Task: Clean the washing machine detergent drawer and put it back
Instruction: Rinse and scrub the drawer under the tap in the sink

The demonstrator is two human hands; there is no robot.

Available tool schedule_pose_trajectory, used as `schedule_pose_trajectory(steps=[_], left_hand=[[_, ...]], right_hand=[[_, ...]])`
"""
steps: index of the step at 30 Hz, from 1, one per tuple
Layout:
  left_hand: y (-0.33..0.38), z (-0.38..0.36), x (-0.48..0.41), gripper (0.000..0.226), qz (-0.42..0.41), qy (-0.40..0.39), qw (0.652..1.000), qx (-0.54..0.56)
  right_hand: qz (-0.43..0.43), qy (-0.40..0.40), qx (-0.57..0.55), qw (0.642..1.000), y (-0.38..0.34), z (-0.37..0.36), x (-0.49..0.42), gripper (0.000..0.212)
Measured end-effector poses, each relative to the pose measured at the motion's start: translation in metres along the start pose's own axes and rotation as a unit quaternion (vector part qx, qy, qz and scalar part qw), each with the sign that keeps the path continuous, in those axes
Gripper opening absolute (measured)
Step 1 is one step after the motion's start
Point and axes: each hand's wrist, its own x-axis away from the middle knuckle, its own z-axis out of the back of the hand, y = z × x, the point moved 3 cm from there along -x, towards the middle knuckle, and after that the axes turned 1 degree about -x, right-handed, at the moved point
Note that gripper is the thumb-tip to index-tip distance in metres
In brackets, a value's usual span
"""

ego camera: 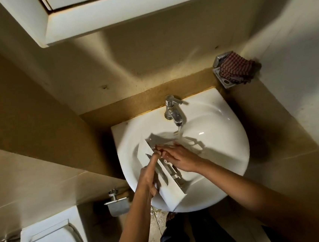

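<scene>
A: There we were at the sink (234,133). The drawer (171,192) was out of the machine and lay tilted across the basin, its front panel reaching the near rim.

B: Who had it?

A: The left hand (148,182) did, with its fingers curled round the panel's lower edge and the forefinger stretched up along it. The right hand (180,159) lay on the drawer's body just past the panel. Its fingers looked flat, pressing rather than gripping, and their tips almost met that forefinger.

B: So the hands were close?

A: Right together, both on the drawer. The tap (173,109) was on, and a thin stream of water (179,128) fell just beyond the right hand's fingers. Whether it landed on the drawer's far end or beside it, I couldn't tell.

B: The step, then?

A: Rinsing and rubbing by hand, I'd say. That's the washing part, and the putting back was not yet begun. No brush or sponge showed in either hand.

B: And next?

A: My guess is the compartments needed swinging under the stream. The left hand's grip would have to hold firm on wet plastic while the right worked into the corners. A slip would knock the drawer against the basin.

B: Anything to dry it with?

A: A checked cloth (235,68) sat on the corner shelf (227,83), up to the right and well apart from the sink.
</scene>
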Motion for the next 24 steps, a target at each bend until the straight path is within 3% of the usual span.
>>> schedule_pose_trajectory(steps=[3,7,8,10,12,16,20,24], left_hand=[[-0.001,0.003,0.004,0.079,-0.004,0.004,1.0,0.012],[-0.001,0.003,0.015,0.085,-0.02,0.03,0.999,0.03],[-0.001,0.002,0.018,0.084,-0.019,0.033,0.999,0.034],[0.0,0.003,0.021,0.083,-0.02,0.025,0.999,0.044],[-0.001,0.005,0.02,0.08,-0.02,0.03,0.998,0.059],[-0.001,0.012,0.02,0.072,-0.014,0.061,0.995,0.075],[-0.003,0.018,0.022,0.082,-0.009,0.086,0.992,0.092],[-0.003,0.021,0.027,0.064,-0.012,0.084,0.992,0.094]], right_hand=[[-0.072,-0.039,0.113,0.99,0.031,0.014,-0.003,0.047],[-0.211,0.018,-0.078,0.974,0.062,0.026,-0.01,0.037],[-0.232,0.069,-0.156,0.958,0.064,0.03,-0.014,0.031],[-0.28,0.164,-0.317,0.891,0.066,0.039,-0.022,0.02],[-0.315,0.197,-0.433,0.821,0.065,0.046,-0.028,0.004],[-0.37,0.204,-0.505,0.753,0.061,0.053,-0.039,0.017],[-0.374,0.206,-0.579,0.695,0.058,0.052,-0.046,0.027],[-0.372,0.198,-0.63,0.652,0.053,0.054,-0.049,0.026]])
